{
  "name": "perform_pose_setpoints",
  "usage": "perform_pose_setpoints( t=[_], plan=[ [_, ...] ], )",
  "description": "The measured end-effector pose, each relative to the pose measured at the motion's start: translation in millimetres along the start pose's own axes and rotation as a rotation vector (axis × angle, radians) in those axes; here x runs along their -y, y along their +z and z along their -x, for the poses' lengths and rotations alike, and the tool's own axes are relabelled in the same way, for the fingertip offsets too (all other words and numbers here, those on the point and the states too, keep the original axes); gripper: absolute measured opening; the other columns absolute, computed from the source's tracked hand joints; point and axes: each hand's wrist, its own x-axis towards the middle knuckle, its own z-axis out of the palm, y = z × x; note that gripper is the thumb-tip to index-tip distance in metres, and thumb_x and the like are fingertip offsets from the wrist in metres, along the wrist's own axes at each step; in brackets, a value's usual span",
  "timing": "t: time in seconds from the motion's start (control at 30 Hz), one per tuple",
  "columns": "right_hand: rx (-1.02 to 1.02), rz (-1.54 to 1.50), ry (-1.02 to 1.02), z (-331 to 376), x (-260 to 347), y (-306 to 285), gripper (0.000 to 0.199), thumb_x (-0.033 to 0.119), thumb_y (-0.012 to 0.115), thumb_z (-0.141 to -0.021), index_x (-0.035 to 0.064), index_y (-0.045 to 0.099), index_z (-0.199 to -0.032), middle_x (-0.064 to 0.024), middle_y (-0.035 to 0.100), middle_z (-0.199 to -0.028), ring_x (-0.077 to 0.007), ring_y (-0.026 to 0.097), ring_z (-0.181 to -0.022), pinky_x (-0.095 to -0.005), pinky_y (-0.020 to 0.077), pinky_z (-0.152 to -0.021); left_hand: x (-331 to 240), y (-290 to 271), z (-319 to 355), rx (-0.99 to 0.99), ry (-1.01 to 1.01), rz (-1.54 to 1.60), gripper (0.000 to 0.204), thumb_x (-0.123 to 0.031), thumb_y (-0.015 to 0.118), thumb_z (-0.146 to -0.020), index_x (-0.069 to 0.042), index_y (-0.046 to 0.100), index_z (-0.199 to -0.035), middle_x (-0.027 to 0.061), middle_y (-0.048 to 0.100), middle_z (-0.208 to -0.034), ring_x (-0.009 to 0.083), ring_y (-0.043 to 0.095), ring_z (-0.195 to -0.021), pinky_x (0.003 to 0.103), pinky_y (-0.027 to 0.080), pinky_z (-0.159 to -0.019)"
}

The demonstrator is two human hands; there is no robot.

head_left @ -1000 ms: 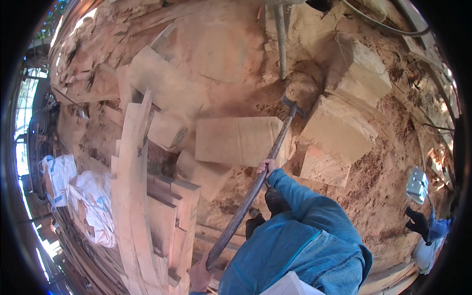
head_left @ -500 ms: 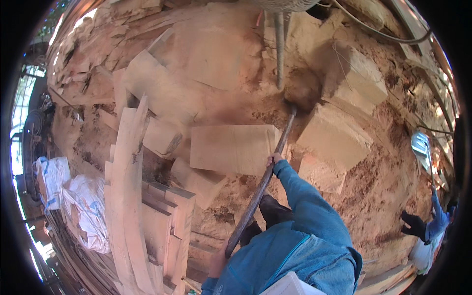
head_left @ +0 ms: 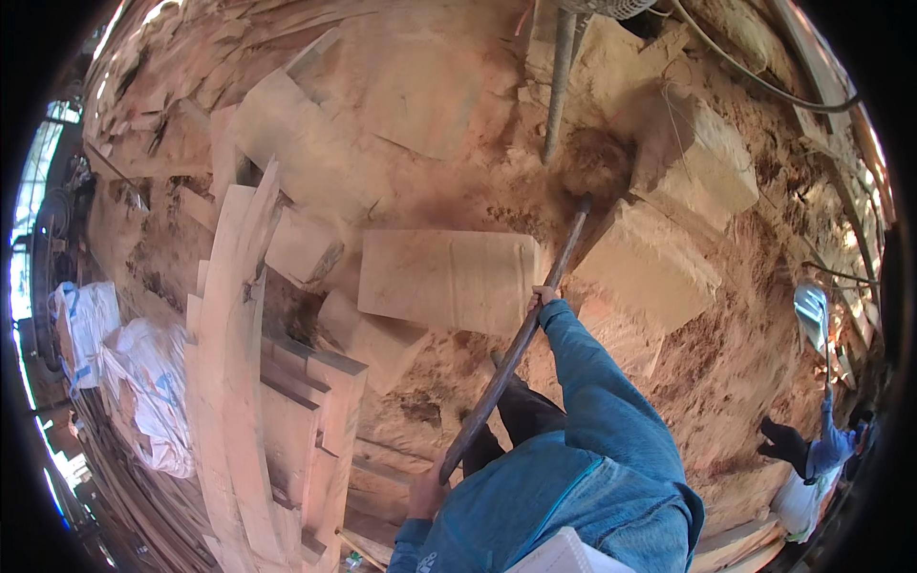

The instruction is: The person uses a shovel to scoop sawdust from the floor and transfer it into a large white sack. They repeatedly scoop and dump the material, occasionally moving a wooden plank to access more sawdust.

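Observation:
Both my hands grip a long, dark wooden handle (head_left: 506,368) that slants away from my body. My left hand (head_left: 429,492) is closed round its near end, low by my waist. Farther along, my right hand (head_left: 544,296) wraps the shaft beside a large squared wooden block (head_left: 449,277). The far end looks like a shovel blade (head_left: 594,164), dark and rounded, blurred in brown sawdust between a hanging pipe (head_left: 559,91) and more big blocks (head_left: 695,162). Dust hides its edges.
Stacked planks (head_left: 234,382) stand close on my left, with white sacks (head_left: 148,382) beyond. Another block (head_left: 650,263) lies right of the handle. At far right a co-worker (head_left: 821,444) holds a shovel (head_left: 812,310). A cable (head_left: 764,86) hangs at upper right.
The far end of the handle has shifted slightly away and to the right. Dust around it looks thinner. The view has turned a little; both hands keep their hold.

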Motion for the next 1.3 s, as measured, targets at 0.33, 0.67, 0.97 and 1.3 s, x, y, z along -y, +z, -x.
perform_pose_setpoints(
  t=[0.33, 0.67, 0.97, 1.3],
  plan=[
    [-0.007, -0.044, 0.014, 32, -58, 9, 0.029, 0.03, 0.051, -0.092, 0.0146, 0.037, -0.072, -0.0013, 0.032, -0.053, -0.0198, 0.035, -0.043, -0.0365, 0.0343, -0.043, 77, 25, 38, -0.078, -0.009, 0.05, 0.063, -0.012, 0.06, -0.076, -0.031, 0.046, -0.134, 0.018, 0.065, -0.082, 0.0401, 0.063, -0.073, 0.049, 0.049, -0.063],
    [-0.047, -0.014, 0.057, 24, -57, 7, 0.029, 0.029, 0.054, -0.09, 0.016, 0.038, -0.07, 0.0, 0.032, -0.052, -0.0188, 0.035, -0.042, -0.0352, 0.034, -0.044, 94, 53, 35, -0.175, 0.067, 0.029, 0.062, -0.012, 0.061, -0.077, -0.03, 0.047, -0.135, 0.0195, 0.064, -0.079, 0.0411, 0.063, -0.072, 0.05, 0.049, -0.063],
    [0.041, 0.043, -0.062, 28, -63, 23, 0.027, 0.028, 0.052, -0.091, 0.013, 0.039, -0.072, -0.0028, 0.037, -0.053, -0.0215, 0.039, -0.043, -0.0397, 0.0389, -0.043, 101, 50, 33, -0.207, 0.125, 0.092, 0.063, -0.007, 0.062, -0.074, -0.025, 0.049, -0.133, 0.0232, 0.063, -0.081, 0.0423, 0.061, -0.078, 0.049, 0.049, -0.065],
    [0.009, 0.071, -0.04, 106, -114, 6, 0.027, 0.026, 0.052, -0.089, 0.0135, 0.036, -0.071, -0.0026, 0.033, -0.053, -0.0208, 0.038, -0.043, -0.0398, 0.0384, -0.045, 145, 59, 118, -0.044, -0.07, 0.212, 0.065, -0.006, 0.062, -0.074, -0.028, 0.048, -0.135, 0.0223, 0.063, -0.101, 0.0379, 0.063, -0.087, 0.044, 0.05, -0.07]
  ],
)
